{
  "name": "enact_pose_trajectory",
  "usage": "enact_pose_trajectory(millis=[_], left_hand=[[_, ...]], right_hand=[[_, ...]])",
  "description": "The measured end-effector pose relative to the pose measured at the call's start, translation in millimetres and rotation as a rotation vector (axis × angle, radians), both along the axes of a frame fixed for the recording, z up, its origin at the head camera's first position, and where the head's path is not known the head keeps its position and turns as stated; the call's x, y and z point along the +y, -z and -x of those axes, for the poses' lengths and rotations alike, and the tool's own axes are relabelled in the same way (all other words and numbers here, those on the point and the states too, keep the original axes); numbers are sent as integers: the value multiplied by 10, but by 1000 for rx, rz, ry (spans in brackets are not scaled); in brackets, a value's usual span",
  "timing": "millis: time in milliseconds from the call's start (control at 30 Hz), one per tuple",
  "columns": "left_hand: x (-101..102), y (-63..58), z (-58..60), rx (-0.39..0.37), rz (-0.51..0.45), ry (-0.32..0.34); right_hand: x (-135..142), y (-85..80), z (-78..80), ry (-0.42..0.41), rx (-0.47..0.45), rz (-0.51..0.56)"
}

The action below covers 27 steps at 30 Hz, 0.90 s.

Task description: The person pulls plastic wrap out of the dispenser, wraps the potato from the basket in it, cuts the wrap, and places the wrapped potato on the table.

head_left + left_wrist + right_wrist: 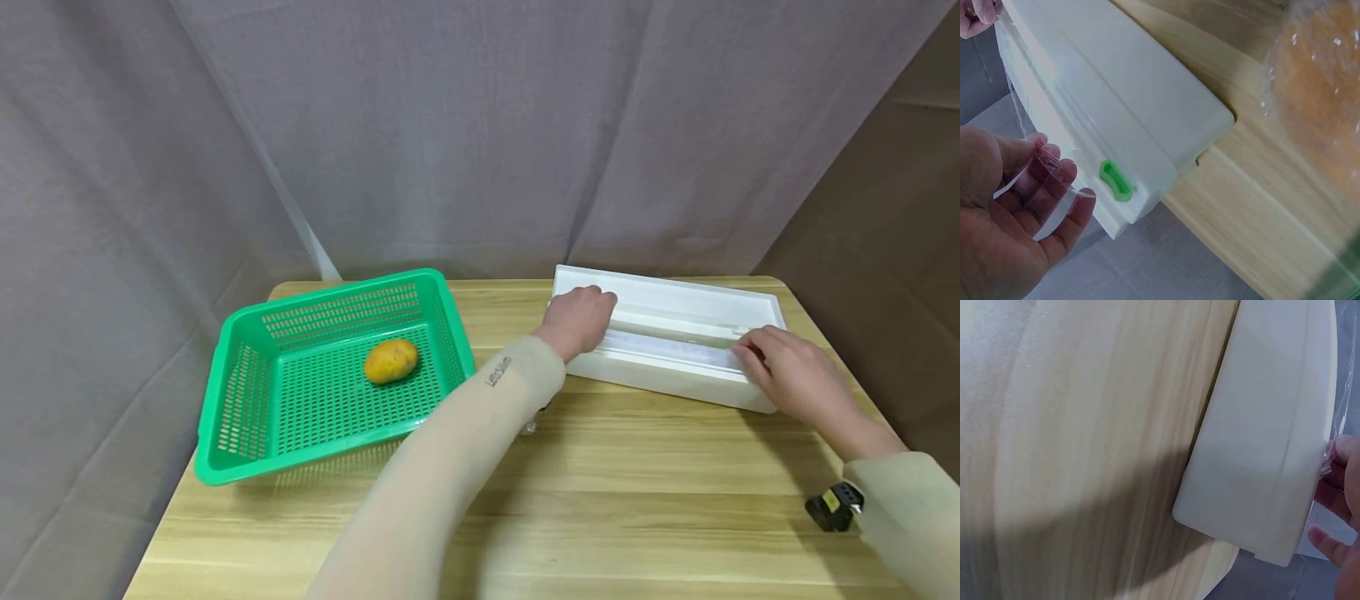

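A long white cling film dispenser box point(660, 375) stands at the table's right rear with its lid point(667, 300) raised. At the box's left end my left hand point(577, 321) pinches clear cling film point(1054, 164) between thumb and fingers. My right hand point(798, 375) pinches the film's other side point(1327, 464) at the right end. Between the two hands the film stretches along the box's opening. A green slider-like piece point(1117, 181) shows on the box's end in the left wrist view.
Left on the table point(600, 500) stands a green plastic basket point(213, 417) with one yellow potato-like item point(392, 361) inside. An orange item wrapped in clear film point(1322, 81) lies near the box, mostly hidden behind my left arm in the head view. Grey curtain point(450, 142) hangs behind.
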State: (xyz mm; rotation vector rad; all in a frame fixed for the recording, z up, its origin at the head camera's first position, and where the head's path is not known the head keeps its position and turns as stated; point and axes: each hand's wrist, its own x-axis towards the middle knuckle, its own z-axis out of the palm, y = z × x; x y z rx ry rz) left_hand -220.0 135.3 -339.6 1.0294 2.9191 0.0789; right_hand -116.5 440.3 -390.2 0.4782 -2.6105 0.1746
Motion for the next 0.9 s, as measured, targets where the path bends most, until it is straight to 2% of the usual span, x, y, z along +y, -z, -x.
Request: enact_pose_trajectory(millis=[200,433,667,900], left_hand=[[20,-75,30,-25,-7,5],[18,-205,41,-59,7,2],[9,-371,79,-83,-15,7],[-41,-607,103,-126,-60,29]], right_hand=[[8,-70,22,5,-26,12],[-8,-239,24,58,-142,-9],[8,-426,56,98,-211,-32],[22,-636,75,117,-211,-36]])
